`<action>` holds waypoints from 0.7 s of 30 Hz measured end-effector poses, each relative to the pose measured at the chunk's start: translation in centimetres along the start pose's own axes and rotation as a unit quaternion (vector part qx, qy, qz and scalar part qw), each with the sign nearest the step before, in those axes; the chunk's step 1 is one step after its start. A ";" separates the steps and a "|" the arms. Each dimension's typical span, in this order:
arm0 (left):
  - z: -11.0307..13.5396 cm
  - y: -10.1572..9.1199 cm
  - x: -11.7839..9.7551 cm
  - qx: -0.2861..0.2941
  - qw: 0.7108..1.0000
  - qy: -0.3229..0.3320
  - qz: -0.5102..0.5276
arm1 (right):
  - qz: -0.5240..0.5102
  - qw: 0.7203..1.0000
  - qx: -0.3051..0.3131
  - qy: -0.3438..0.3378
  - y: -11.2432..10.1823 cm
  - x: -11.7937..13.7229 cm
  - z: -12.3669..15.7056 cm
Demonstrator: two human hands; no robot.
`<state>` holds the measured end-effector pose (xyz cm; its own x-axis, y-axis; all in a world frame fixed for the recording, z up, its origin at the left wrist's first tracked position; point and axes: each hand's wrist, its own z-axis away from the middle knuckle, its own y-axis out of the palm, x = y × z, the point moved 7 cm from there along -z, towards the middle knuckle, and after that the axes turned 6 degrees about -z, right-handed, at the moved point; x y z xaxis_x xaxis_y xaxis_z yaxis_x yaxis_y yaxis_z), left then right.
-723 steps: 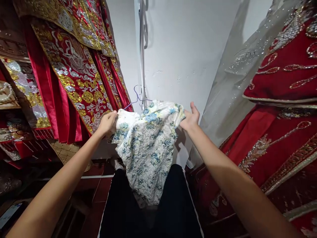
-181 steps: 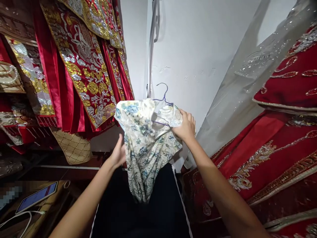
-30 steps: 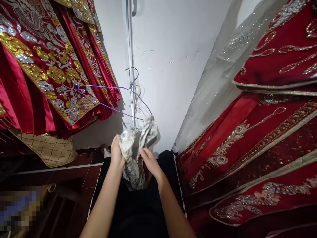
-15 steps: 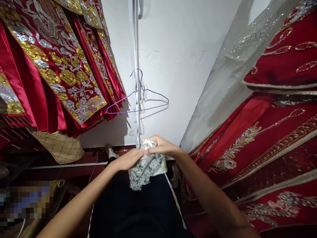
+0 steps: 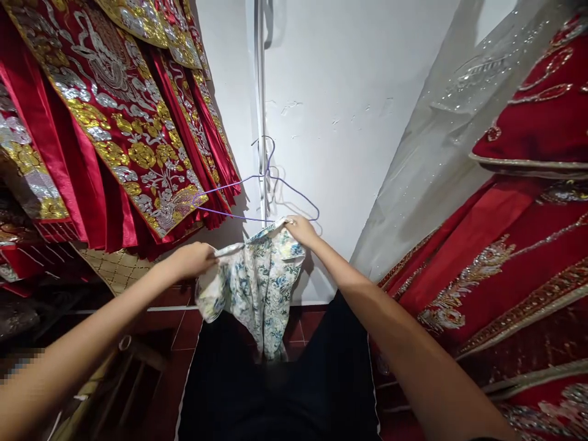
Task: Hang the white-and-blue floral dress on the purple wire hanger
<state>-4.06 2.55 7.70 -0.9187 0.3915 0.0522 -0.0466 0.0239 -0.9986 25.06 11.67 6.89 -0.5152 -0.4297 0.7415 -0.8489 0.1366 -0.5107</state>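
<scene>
I hold a white garment with a blue and green floral print (image 5: 257,285) spread between both hands in front of me. My left hand (image 5: 190,258) is closed on its left upper edge. My right hand (image 5: 301,229) is closed on its right upper corner, raised close to the lower bar of a purple wire hanger (image 5: 257,196). The empty hanger hangs by its hook from a metal pole (image 5: 261,92) against the white wall. The cloth's lower part droops over my dark trousers (image 5: 280,392).
Red robes with gold and silver embroidery (image 5: 114,128) hang at the left. More red embroidered garments (image 5: 519,245) and a sheer beaded veil (image 5: 436,153) hang at the right. A gold quilted cloth (image 5: 113,266) lies low at the left above dark red floor tiles (image 5: 193,327).
My hands have moved apart and upward, opening the bunched floral garment out. The right hand has risen to the hanger's lower bar.
</scene>
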 end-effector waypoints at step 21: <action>-6.5 -10.8 -0.2 -0.292 0.945 0.113 0.091 | -0.026 0.979 -0.194 -0.051 -13.5 3.2 5.1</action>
<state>-0.86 8.21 18.47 -0.7799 0.6235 -0.0544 0.3892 0.4152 -0.8223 35.47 3.87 13.98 -0.4731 -0.5287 0.7047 -0.8643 0.4334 -0.2551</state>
